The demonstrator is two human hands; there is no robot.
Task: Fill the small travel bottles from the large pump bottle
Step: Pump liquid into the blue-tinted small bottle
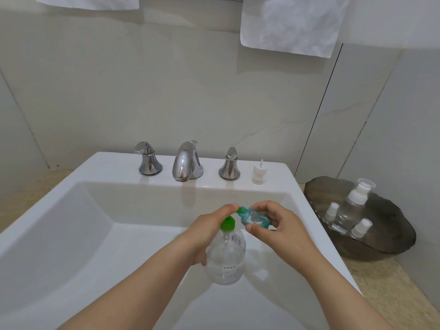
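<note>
Everything is happening over the sink [114, 161], which makes sense to me: any drip lands in the basin, not on the counter. The left hand [209, 231] is wrapped round the neck of the pump bottle [226, 256], holding it in the air, with its fingertips up on the green pump head, probably so the same hand can steady it and press. The right hand [281, 225] pinches the small bottle [256, 220] between thumb and fingers and tips it sideways so its open mouth meets the green nozzle. That one looks partly filled, I think, though the bluish tint makes the level hard to read.

Counts: one pump bottle, and one small bottle in hand. A single white spray top [258, 173] stands on the sink ledge, likely belonging to the small bottle. Three capped bottles [357, 198] wait in the dark tray [381, 236] to the right, one bigger, two tiny. One faucet [187, 161], two handles [147, 159], and two towels [290, 25] up top.
</note>
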